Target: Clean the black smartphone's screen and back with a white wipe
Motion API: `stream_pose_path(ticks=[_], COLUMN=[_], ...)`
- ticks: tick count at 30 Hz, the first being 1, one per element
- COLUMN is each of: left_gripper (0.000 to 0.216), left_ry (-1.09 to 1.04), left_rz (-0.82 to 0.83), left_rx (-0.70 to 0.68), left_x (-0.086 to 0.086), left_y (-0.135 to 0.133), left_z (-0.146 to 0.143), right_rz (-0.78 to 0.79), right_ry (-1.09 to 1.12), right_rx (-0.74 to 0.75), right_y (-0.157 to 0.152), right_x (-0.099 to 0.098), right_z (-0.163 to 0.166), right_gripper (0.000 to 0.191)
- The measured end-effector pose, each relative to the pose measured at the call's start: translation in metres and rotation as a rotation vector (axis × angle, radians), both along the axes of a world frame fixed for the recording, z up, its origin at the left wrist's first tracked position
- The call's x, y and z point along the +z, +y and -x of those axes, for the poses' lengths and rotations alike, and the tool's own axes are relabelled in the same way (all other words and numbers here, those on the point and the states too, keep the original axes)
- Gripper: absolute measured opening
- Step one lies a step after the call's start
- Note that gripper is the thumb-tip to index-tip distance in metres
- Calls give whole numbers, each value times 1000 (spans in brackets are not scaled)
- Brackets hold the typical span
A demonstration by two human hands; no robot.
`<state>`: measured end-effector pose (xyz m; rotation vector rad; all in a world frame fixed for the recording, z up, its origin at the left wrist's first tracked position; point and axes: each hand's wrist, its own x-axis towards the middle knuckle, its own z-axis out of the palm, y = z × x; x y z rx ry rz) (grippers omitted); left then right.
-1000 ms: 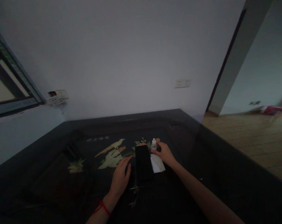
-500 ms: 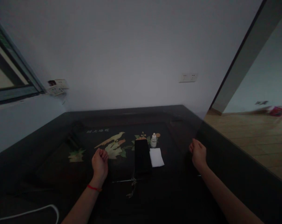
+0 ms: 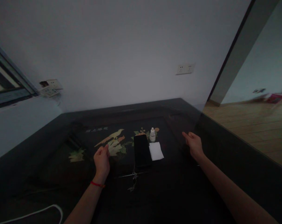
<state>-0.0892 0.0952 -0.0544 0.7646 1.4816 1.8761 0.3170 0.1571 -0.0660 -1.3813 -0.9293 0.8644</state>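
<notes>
My left hand (image 3: 102,160), with a red cord on its wrist, is closed in a loose fist over the table's left-middle; nothing shows in it. Off to the right, my right hand (image 3: 194,145) has one finger stretched out and the others curled, holding nothing. Between them lies a black smartphone (image 3: 141,151) with a thin strap (image 3: 134,178) trailing from its lower end. A small dropper bottle (image 3: 152,135) with a white cap stands upright by its upper right. Below the bottle is a folded white tissue or cloth (image 3: 156,151), beside the phone and nearer my right hand.
The dark table (image 3: 155,199) bears a printed bird and leaf picture (image 3: 114,137). A white cable (image 3: 38,211) curves across the lower left. Behind stands a pale wall with a socket (image 3: 185,69); another socket cluster (image 3: 50,87) is by the window. Wooden floor lies right.
My right hand has moved slightly left and stretched out a finger from its fist. My left hand stays closed. The view has shifted a little; the phone, bottle and white piece lie as before.
</notes>
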Motion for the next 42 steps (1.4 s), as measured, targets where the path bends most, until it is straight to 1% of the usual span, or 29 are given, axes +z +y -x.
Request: stream_pose_path(ticks=[4, 7, 11, 14, 17, 20, 22, 25, 28, 30, 34, 36, 38, 42], left_gripper=[31, 31, 31, 42, 58, 74, 70, 64, 67, 78, 111, 117, 115, 112], left_ry=[89, 126, 141, 163, 240, 400, 529, 737, 912, 994, 1155, 1281, 1372, 1367], left_rz=[48, 47, 17, 13, 37, 44, 63, 125, 200, 241, 288, 301, 298, 281], left_rx=[-26, -76, -156, -229, -299, -383, -416, -420, -472, -548, -682, -691, -670, -671], left_x=[-2, 0, 6, 5, -2, -8, -9, -7, -7, -7, -8, -10, -11, -9], left_y=[-2, -2, 2, 6, 3, -3, -6, -7, -6, -8, -15, -18, -20, -20], left_z=[-12, -22, -43, -65, -83, -89, -87, -79, -73, -70, -68, -68, -68, -70], right_rz=[15, 0, -52, -89, -136, -184, -204, -240, -265, -268, -268, -264, -257, -260], right_ry=[-54, -83, -125, -199, -323, -471, -566, -695, -797, -851, -934, -966, -993, -1044], right_rx=[70, 191, 441, 519, 530, 512, 496, 477, 483, 493, 504, 504, 502, 518], right_y=[-6, -15, -32, -43, -47, -47, -48, -50, -51, -52, -52, -52, -52, -53], right_x=[3, 12, 24, 23, 15, 7, 3, 2, 4, 5, 7, 7, 7, 8], right_z=[7, 22, 60, 95, 122, 135, 137, 135, 133, 132, 132, 133, 133, 132], right_gripper=[32, 31, 35, 30, 32, 40, 42, 38, 36, 35, 35, 36, 37, 38])
